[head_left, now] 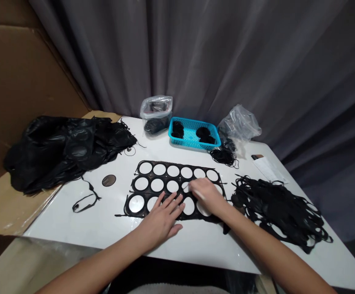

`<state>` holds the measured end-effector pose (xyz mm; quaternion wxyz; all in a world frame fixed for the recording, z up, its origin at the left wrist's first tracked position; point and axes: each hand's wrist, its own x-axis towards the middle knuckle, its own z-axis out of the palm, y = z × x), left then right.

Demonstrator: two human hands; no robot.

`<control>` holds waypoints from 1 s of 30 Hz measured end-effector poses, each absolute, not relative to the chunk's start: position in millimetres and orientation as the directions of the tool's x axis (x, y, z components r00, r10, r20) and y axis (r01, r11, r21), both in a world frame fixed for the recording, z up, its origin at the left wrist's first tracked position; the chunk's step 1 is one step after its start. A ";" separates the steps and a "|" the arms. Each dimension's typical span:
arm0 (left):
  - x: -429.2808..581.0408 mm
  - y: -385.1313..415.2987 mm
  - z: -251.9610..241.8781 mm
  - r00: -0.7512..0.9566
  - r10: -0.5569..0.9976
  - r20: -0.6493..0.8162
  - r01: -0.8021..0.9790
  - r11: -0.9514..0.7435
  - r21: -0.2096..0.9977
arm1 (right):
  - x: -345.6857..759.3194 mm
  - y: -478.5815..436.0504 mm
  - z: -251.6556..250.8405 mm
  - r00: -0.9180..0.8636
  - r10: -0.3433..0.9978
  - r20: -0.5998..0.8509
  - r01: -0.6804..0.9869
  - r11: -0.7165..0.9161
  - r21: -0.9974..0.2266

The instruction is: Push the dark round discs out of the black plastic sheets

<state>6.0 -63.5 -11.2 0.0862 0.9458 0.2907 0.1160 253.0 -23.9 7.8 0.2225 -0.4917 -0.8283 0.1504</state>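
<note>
A black sheet (149,185) with rows of round holes lies flat in front of me, the white table showing through the holes. My left hand (162,218) rests palm down on its front edge, fingers spread and holding nothing. Over the right half of the sheet, my right hand (206,195) is closed, fingertips pressed together at a hole in the middle row. What those fingertips grip, if anything, is hidden. To the left lie a dark round disc (109,180) and a thin black loop of scrap (87,201).
Black sheets (58,151) are heaped at the left by a cardboard box (21,81). Black cut strips (278,208) pile up at the right. Behind stand a blue basket (192,143) with black bundles, a plastic tub (156,116) and a clear bag (240,122). Black cords (223,157) lie beside the basket.
</note>
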 end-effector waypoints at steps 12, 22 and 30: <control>-12.1 -63.2 0.1 0.838 0.525 0.150 0.466 -0.830 0.306 | 297.2 39.2 17.6 0.173 0.928 0.329 0.853 0.026 -0.522; -19.1 -64.4 -6.4 0.716 0.661 0.225 0.602 -0.748 0.280 | 238.7 11.9 22.7 -0.164 0.986 -0.009 0.511 0.077 -0.856; -26.3 -62.3 -11.4 0.681 0.698 0.223 0.661 -0.716 0.224 | 197.5 -19.9 11.1 -0.350 0.935 -0.048 0.455 0.125 -0.882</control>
